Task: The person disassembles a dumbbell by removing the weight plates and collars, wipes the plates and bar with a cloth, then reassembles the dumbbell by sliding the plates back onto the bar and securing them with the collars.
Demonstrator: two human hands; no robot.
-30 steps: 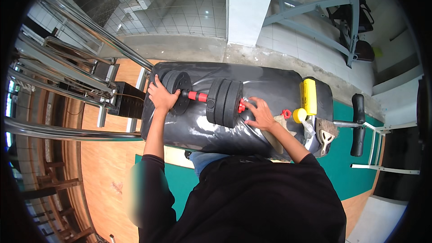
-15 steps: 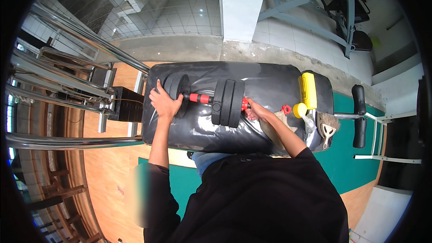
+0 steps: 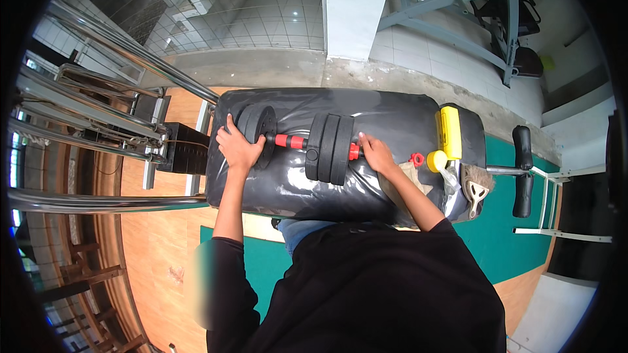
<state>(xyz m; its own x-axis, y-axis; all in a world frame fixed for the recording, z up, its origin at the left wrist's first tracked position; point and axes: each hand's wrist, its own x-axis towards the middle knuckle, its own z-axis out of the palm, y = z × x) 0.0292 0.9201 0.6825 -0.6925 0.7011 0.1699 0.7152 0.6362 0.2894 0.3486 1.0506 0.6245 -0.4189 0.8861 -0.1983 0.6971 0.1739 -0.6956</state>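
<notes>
A dumbbell [image 3: 289,141] with black plates and a red-and-black bar lies across the black padded bench [image 3: 275,189]. My left hand [image 3: 241,148] grips its left stack of plates, thumb on the inner face and fingers over the outer edge. At the other end, my right hand [image 3: 377,154] is beside the red spin-lock collar [image 3: 354,151], fingers stretched out and the index tip close to the bar end. Whether it touches the collar is hard to see. Another red collar [image 3: 417,159] lies loose to the right of this hand.
On the bench's right stand a yellow bottle [image 3: 450,132] and a round yellow lid [image 3: 436,161], by clear plastic [image 3: 450,180], a brush [image 3: 476,189] and a beige cloth [image 3: 416,176]. Chrome rails [image 3: 104,203] and a weight stack [image 3: 186,150] border the left; padded rollers [image 3: 521,170] the right.
My right hand has loosened from the collar, its fingers lifting and straightening. The left hand keeps its grip on the plates, and the dumbbell has barely shifted.
</notes>
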